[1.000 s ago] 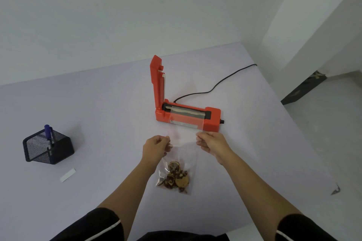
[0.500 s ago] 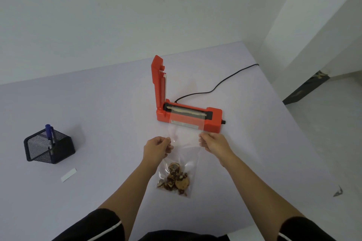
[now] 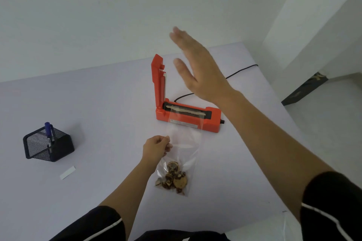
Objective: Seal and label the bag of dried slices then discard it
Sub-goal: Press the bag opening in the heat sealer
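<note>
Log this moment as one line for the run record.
step: sealing | bag: mouth on sealer bar | lid: upright | left hand: pinches bag edge | right hand: open, above sealer | white strip: on table

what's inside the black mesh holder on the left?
One blue-capped marker stands in the mesh holder. Its lower end shows only dimly through the mesh; the holder's floor is hidden, so smaller items cannot be ruled out.
</note>
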The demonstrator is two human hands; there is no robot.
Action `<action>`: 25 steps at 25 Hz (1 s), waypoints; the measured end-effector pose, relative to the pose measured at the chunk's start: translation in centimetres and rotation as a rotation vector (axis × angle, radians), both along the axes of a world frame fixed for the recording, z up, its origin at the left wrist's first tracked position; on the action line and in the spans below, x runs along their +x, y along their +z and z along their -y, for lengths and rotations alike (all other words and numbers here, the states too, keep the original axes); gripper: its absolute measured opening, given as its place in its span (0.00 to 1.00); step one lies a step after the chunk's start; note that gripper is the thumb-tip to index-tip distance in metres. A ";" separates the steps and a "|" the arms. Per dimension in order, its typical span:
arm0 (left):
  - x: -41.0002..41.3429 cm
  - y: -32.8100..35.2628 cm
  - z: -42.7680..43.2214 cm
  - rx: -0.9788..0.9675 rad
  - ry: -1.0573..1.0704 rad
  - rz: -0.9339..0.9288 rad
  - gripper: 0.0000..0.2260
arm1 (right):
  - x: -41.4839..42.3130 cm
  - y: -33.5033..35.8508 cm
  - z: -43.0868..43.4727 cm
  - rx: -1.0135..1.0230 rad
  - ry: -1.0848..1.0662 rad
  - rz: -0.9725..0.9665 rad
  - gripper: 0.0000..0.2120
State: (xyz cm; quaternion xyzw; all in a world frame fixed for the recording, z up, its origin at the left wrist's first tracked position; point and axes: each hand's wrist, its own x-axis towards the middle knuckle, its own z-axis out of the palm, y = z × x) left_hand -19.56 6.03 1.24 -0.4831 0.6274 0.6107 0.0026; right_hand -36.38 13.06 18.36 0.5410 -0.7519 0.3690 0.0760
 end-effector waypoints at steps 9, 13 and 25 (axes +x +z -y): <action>0.1 0.1 0.2 0.007 0.017 0.005 0.10 | -0.5 -1.0 1.1 0.396 0.192 -0.281 0.20; 0.2 -0.1 0.3 0.001 0.018 0.010 0.10 | -1.3 -2.3 -0.7 0.240 0.068 -0.320 0.15; -0.1 -0.7 0.3 0.003 0.002 0.009 0.10 | -2.6 -10.8 -6.7 0.647 -0.249 -0.154 0.25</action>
